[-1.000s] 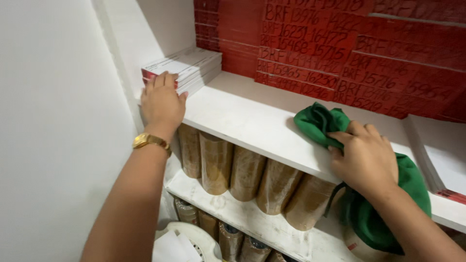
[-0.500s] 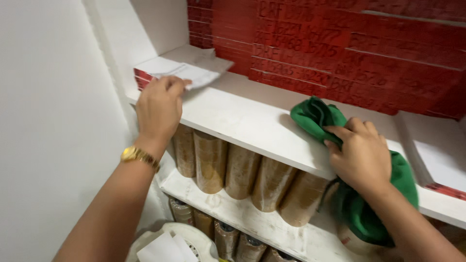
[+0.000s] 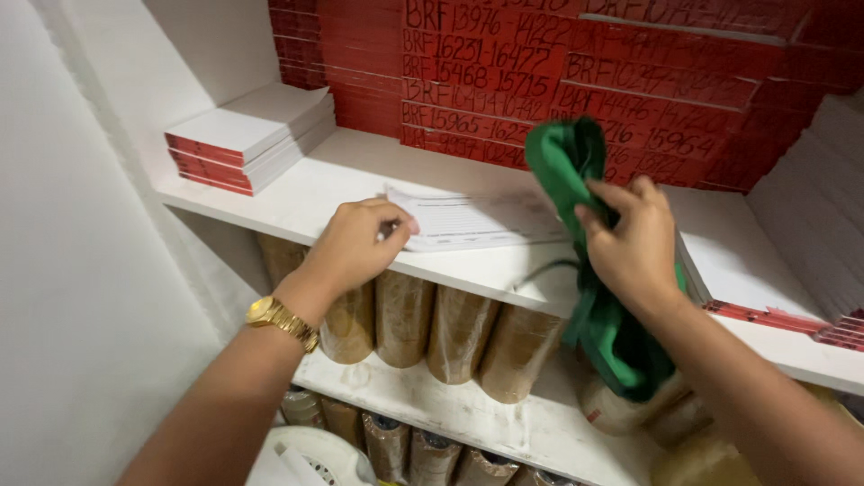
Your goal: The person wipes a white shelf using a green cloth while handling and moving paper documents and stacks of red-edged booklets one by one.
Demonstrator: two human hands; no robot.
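Now the sheet (image 3: 481, 219) lies mid-shelf (image 3: 297, 193); left hand (image 3: 355, 247) pinches its corner, right hand (image 3: 634, 247) lifts the clutched green cloth (image 3: 562, 162); wiping unfinished, I judge.

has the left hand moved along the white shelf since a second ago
Yes. The left hand left the stack of red-edged white booklets at the white shelf's left end and went right, now pinching a printed paper sheet.

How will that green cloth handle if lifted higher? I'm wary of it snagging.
The green cloth looks floppy: it droops below the right hand past the white shelf edge. Probably light, since one hand bunches it. Its hanging tail might brush the tape rolls.
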